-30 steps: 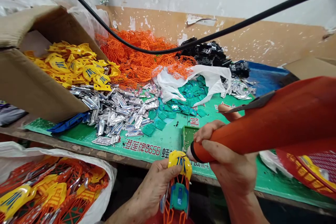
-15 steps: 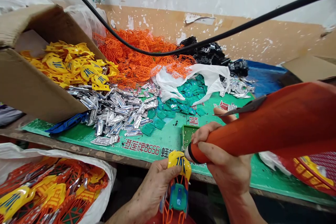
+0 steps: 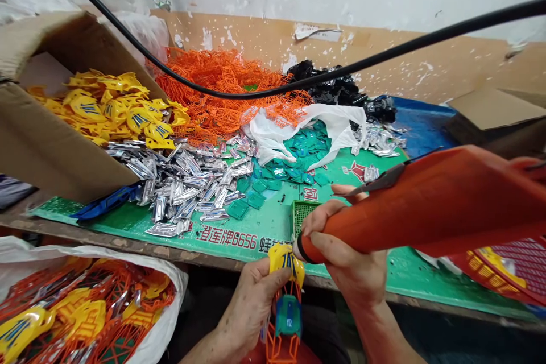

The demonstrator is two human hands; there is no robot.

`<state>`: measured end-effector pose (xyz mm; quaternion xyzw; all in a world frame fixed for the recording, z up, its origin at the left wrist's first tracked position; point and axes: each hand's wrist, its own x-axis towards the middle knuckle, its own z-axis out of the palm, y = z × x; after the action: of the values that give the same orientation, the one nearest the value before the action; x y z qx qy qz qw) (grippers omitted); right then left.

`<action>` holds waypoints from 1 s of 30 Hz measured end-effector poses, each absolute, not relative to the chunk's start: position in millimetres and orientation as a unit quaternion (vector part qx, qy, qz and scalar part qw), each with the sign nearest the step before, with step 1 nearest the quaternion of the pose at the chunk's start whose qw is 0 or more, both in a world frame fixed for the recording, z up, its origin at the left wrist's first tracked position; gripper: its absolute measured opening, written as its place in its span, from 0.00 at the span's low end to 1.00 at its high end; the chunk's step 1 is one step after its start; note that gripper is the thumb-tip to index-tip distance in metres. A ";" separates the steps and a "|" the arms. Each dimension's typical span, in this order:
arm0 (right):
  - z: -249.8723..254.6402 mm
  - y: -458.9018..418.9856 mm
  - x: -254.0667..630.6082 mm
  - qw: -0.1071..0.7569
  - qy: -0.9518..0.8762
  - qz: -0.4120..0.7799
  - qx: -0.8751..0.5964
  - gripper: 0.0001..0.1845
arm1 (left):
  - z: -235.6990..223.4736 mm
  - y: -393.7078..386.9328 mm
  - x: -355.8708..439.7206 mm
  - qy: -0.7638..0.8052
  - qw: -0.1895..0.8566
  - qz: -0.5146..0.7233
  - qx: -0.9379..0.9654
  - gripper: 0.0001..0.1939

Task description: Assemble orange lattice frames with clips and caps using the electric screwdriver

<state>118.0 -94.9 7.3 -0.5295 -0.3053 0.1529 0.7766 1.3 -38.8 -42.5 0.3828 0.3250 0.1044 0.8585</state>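
Observation:
My left hand point(image 3: 249, 301) pinches a toy body at the lower middle, thumb on its yellow plastic cover point(image 3: 279, 257). Below the cover are a teal panel point(image 3: 289, 316) and an orange lattice frame point(image 3: 282, 348); silvery strips show along its side. My right hand point(image 3: 356, 273) is wrapped around the front of a large orange electric screwdriver point(image 3: 409, 210). The tool slants down to the left, its tip at the right edge of the yellow cover; whether it touches a screw is hidden. Just behind the tip stands a small green basket point(image 3: 298, 210).
Silver pieces point(image 3: 183, 176), teal panels point(image 3: 307, 148), orange frames point(image 3: 222, 85) and black parts point(image 3: 341, 82) lie heaped on the table. A carton point(image 3: 55, 148) holds yellow covers. A white sack point(image 3: 174, 284) of assemblies is lower left, a red basket point(image 3: 512, 273) right. A black cable point(image 3: 239, 94) hangs across.
The screwdriver and both hands appear slightly further left, and the whole view has shifted a little. The tip stays at the yellow cover, and both grips are the same.

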 end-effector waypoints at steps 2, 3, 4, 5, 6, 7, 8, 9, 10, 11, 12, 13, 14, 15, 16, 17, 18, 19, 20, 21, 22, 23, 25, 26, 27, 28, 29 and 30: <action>10.7 -95.3 116.2 0.781 -0.298 0.159 -0.525 0.22 | -43.9 -39.0 0.3 0.318 0.860 0.107 0.385 0.16; 13.8 -95.4 116.0 0.785 -0.293 0.164 -0.520 0.22 | -44.9 -38.9 -0.4 0.314 0.862 0.103 0.384 0.16; 17.8 -95.4 116.8 0.791 -0.289 0.170 -0.511 0.23 | -45.8 -38.5 -1.3 0.312 0.864 0.098 0.382 0.16; 22.2 -95.3 119.1 0.799 -0.286 0.175 -0.499 0.25 | -46.5 -37.8 -2.2 0.313 0.866 0.094 0.379 0.16; 26.8 -95.1 123.2 0.808 -0.284 0.175 -0.486 0.26 | -46.6 -36.9 -3.0 0.317 0.867 0.089 0.375 0.16; 31.1 -94.6 129.3 0.817 -0.280 0.165 -0.476 0.25 | -46.3 -35.7 -3.6 0.323 0.866 0.086 0.372 0.16; 34.8 -93.7 137.5 0.826 -0.273 0.143 -0.471 0.23 | -45.6 -34.5 -4.0 0.331 0.865 0.084 0.367 0.16; 37.4 -92.4 147.6 0.832 -0.264 0.112 -0.474 0.18 | -44.5 -33.3 -4.2 0.339 0.865 0.081 0.361 0.16; 38.7 -90.6 159.3 0.835 -0.255 0.075 -0.483 0.12 | -43.3 -32.1 -4.3 0.344 0.866 0.076 0.355 0.16; 38.5 -88.4 171.8 0.833 -0.244 0.035 -0.496 0.08 | -42.2 -31.1 -4.1 0.346 0.868 0.069 0.349 0.16; 36.9 -85.7 184.6 0.827 -0.235 0.001 -0.510 0.06 | -41.4 -30.3 -3.9 0.346 0.871 0.061 0.343 0.15; 34.0 -82.8 196.7 0.821 -0.229 -0.026 -0.522 0.06 | -40.8 -29.6 -3.7 0.343 0.874 0.053 0.339 0.15; 30.0 -79.8 207.5 0.816 -0.224 -0.045 -0.532 0.07 | -40.5 -29.0 -3.4 0.340 0.877 0.048 0.337 0.16; 25.4 -76.9 216.4 0.811 -0.222 -0.052 -0.539 0.07 | -40.3 -28.5 -3.2 0.338 0.878 0.044 0.335 0.16; 20.4 -74.3 223.2 0.807 -0.220 -0.054 -0.545 0.07 | -40.3 -28.1 -3.0 0.339 0.879 0.043 0.333 0.16; 15.5 -72.1 227.8 0.804 -0.220 -0.051 -0.551 0.08 | -40.2 -27.6 -2.8 0.341 0.879 0.042 0.331 0.16; 11.0 -70.4 230.4 0.801 -0.221 -0.046 -0.555 0.08 | -40.0 -27.2 -2.6 0.344 0.878 0.039 0.330 0.17; 7.1 -69.3 231.5 0.798 -0.222 -0.043 -0.559 0.08 | -39.8 -26.7 -2.4 0.349 0.877 0.037 0.328 0.17; 3.8 -68.6 231.5 0.795 -0.221 -0.039 -0.563 0.08 | -39.5 -26.3 -2.1 0.355 0.875 0.035 0.327 0.16; 1.3 -68.3 231.0 0.792 -0.221 -0.036 -0.567 0.09 | -39.3 -25.9 -1.7 0.359 0.874 0.033 0.326 0.17; -0.7 -68.3 230.4 0.789 -0.221 -0.033 -0.572 0.09 | -39.2 -25.5 -1.3 0.364 0.873 0.031 0.325 0.17; -2.3 -68.5 230.0 0.786 -0.221 -0.030 -0.576 0.09 | -39.1 -25.3 -0.8 0.368 0.871 0.031 0.324 0.17; -5.0 -69.3 230.2 0.779 -0.223 -0.027 -0.585 0.09 | -39.3 -25.0 0.1 0.372 0.870 0.030 0.323 0.17; -6.4 -69.6 230.8 0.777 -0.222 -0.027 -0.589 0.08 | -39.5 -25.0 0.5 0.373 0.869 0.029 0.323 0.17; -7.7 -69.8 231.6 0.775 -0.221 -0.029 -0.591 0.08 | -39.6 -25.0 0.8 0.374 0.869 0.031 0.323 0.17; -9.0 -69.9 232.5 0.773 -0.220 -0.031 -0.594 0.08 | -39.7 -25.0 1.0 0.375 0.869 0.032 0.322 0.17; -10.3 -69.8 233.2 0.772 -0.218 -0.033 -0.596 0.08 | -39.8 -25.0 1.1 0.375 0.869 0.032 0.320 0.17; -11.3 -69.6 233.8 0.771 -0.217 -0.034 -0.598 0.08 | -39.8 -25.1 1.1 0.376 0.870 0.032 0.318 0.17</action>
<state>233.8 -69.6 -11.3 -0.5977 -0.2166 -0.0343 0.7711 1.1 -25.1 -39.8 0.3183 0.3755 0.0325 0.8698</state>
